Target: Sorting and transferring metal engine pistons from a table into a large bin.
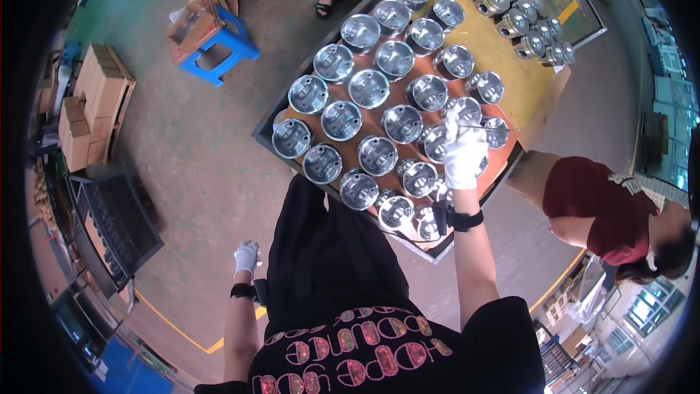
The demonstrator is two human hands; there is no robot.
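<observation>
My right hand (465,149), in a white glove, reaches over the right side of a table bearing many silver metal pistons. Its fingers are closed on a thin dark rod (497,129), whose exact kind I cannot make out. Just beyond the fingertips is a piston (462,109); the hand partly covers others. Most pistons, such as this one (367,88), stand in slanting rows on a brown-orange sheet (359,147). Down beside my left leg hangs my left hand (248,257), also gloved, its fingers curled, with no object visible in it.
More pistons (512,23) are grouped on the yellowish tabletop (485,51) at the far right. A person in a dark red shirt (601,208) is at the right; another's legs show at the far edge. A blue stool (219,47), stacked cartons (98,106) and a dark rack (120,222) stand left.
</observation>
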